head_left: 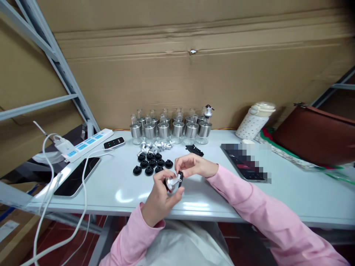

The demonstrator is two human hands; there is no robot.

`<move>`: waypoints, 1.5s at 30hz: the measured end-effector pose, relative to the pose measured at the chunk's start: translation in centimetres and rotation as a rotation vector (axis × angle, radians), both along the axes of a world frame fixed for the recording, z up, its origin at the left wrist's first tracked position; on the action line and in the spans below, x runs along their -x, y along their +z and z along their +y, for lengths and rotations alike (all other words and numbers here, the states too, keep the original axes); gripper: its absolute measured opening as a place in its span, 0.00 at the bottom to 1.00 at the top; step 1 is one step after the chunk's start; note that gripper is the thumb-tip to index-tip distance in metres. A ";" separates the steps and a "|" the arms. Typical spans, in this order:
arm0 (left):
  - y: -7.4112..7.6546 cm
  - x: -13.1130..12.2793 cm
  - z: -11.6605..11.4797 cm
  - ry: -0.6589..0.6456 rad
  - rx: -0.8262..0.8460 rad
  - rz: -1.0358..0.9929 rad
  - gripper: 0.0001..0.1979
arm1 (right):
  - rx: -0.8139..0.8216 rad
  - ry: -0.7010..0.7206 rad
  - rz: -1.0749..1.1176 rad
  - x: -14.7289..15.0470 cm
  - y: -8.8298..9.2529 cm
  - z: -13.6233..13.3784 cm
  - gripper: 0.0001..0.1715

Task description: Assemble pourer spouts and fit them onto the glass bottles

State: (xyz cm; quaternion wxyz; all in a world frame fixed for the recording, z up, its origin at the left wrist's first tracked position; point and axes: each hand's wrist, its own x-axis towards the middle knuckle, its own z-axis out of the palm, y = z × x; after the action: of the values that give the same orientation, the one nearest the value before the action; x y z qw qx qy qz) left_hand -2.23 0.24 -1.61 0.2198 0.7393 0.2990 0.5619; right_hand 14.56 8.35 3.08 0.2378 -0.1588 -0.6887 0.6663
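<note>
My left hand (160,197) is closed around a small spout piece (173,181), silver with a black stopper part. My right hand (194,165) pinches the same piece from above, fingers curled on its black end. Both hands hover over the near middle of the white table (116,184). Just beyond them lie several black rubber stoppers (152,163), a heap of silver spout parts (154,146) and a small pile of black caps (195,149). Behind those stands a row of several glass bottles with steel collars (170,129); the bottle at the right end (205,125) has a pourer fitted.
A phone (76,176) lies at the left with white cables (50,173), a power strip (84,143) and a small black device (114,143). A tablet (245,162), a white spotted flask (254,121) and a brown bag (316,135) sit at the right. Cardboard (177,74) backs the table.
</note>
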 end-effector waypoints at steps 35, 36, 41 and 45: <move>0.7 -0.8 -0.7 -0.284 0.558 -0.423 0.23 | -1.007 -1.043 -1.151 -3.3 10.6 7.0 0.14; 0.9 -1.0 -0.8 -0.390 0.677 -0.597 0.23 | -1.031 -1.071 -1.107 -3.4 11.2 6.2 0.14; 1.4 -1.8 -0.6 -0.613 1.298 -1.248 0.12 | -1.011 -1.049 -0.854 -3.1 13.7 0.9 0.10; 1.2 -2.1 -0.5 -0.691 1.402 -1.402 0.14 | -0.871 -0.792 -0.711 -2.2 13.5 -2.8 0.14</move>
State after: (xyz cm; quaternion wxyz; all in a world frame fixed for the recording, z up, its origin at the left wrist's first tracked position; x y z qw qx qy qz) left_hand -0.17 -0.23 -0.37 0.8711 0.0005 0.1360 0.4718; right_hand 16.73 5.57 16.57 0.2652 -0.4976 -0.8199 0.0990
